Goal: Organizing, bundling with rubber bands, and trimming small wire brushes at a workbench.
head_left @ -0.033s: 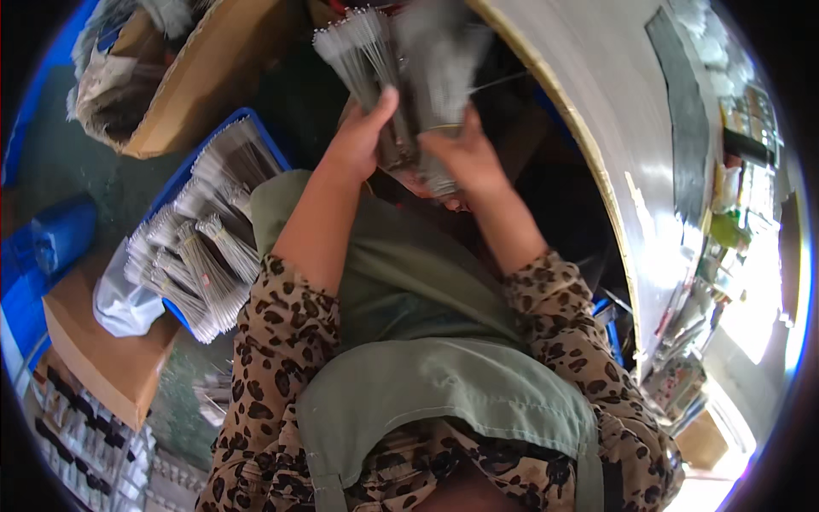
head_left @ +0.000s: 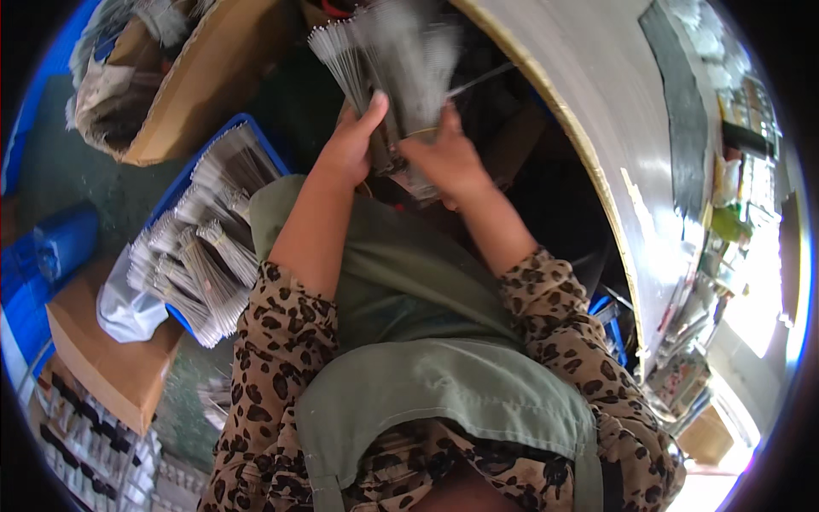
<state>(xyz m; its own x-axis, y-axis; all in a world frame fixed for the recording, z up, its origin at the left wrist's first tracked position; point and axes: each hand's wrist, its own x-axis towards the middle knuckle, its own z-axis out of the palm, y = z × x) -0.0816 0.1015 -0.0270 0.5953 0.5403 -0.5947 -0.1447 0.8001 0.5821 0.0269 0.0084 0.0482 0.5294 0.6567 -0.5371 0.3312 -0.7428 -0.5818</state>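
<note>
Left hand [head_left: 348, 152]: while its thumb points away from the body, it clasps a pale-tipped bundle [head_left: 341, 60] of thin strands.
Pale-tipped bundle's axis: slanting away and leftward, tips fanned at the far end.
Right hand [head_left: 450, 162]: wrapped around a blurred, banded bundle [head_left: 422, 81].
Banded bundle's axis: nearly straight away from the body.
Place: both beyond the lap, side by side, right of the blue crate [head_left: 275, 151].
</note>
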